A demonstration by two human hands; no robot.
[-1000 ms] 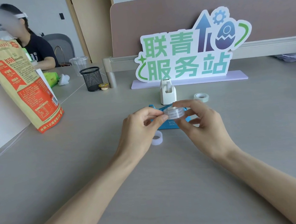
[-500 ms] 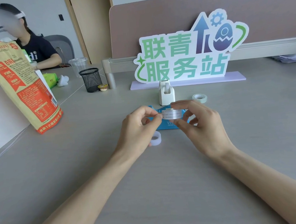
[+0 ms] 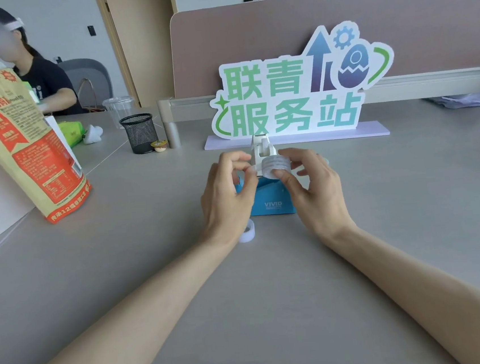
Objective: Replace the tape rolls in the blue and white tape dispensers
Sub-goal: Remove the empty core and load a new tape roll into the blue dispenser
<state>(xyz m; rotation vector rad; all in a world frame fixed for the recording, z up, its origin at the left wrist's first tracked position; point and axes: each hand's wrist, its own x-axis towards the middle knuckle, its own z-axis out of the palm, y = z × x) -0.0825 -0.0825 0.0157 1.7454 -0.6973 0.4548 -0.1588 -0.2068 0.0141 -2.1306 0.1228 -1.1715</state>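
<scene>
My right hand (image 3: 312,192) pinches a clear tape roll (image 3: 275,165) between thumb and fingers, held above the blue tape dispenser (image 3: 270,201). My left hand (image 3: 228,196) pinches the loose end of that roll's tape at its left side. The blue dispenser sits on the table between both hands, marked VIVID, partly hidden by them. The white tape dispenser (image 3: 261,150) stands upright just behind the roll. A small white tape roll (image 3: 247,231) lies on the table under my left wrist. Another roll behind my right hand is almost fully hidden.
A green and white standing sign (image 3: 292,99) on a purple base is behind the dispensers. At the left stand an orange printed bag (image 3: 21,139), a black mesh cup (image 3: 139,133) and a small lidded cup (image 3: 159,145). A person sits far left. The grey table (image 3: 263,298) extends toward me.
Both hands have lifted the clear roll slightly up and away from me. My left fingers now pull a short strip of tape out from the roll's left side.
</scene>
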